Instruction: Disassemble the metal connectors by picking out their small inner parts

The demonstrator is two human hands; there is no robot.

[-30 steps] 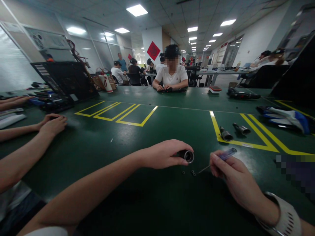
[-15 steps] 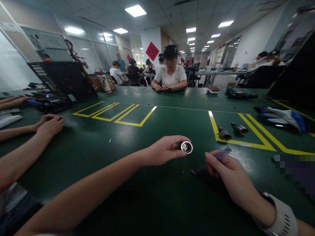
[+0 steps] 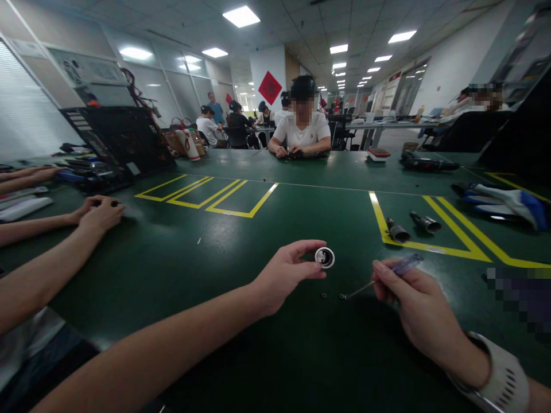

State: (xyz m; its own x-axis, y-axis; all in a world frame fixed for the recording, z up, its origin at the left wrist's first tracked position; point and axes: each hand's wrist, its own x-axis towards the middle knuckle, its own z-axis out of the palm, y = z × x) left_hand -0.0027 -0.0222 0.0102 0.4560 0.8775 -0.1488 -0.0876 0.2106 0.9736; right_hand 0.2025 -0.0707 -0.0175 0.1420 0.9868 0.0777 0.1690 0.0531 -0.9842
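Between thumb and fingers, my left hand [image 3: 286, 272] grips a round metal cup-shaped part [image 3: 324, 258], its open end facing me and small pieces showing inside. My right hand [image 3: 415, 301] is closed on a screwdriver [image 3: 407, 264] with a clear purplish handle. The thin shaft slants down to the left, its tip at small dark rings [image 3: 342, 296] on the green table [image 3: 241, 361]; whether it touches them I cannot tell. Another small ring [image 3: 323, 295] lies just left of these, below the metal part.
Two metal cup-shaped parts with stems [image 3: 398, 230] lie inside yellow tape lines at the right. Beyond them are blue-and-white gloves [image 3: 508, 203] and a black tool [image 3: 428, 162]. A co-worker's hands [image 3: 101, 212] rest at the left; another person [image 3: 301, 129] sits opposite.
The view has shifted slightly. My right hand has drawn a little to the right with the screwdriver, its tip staying by the rings. The left hand still holds the metal part.
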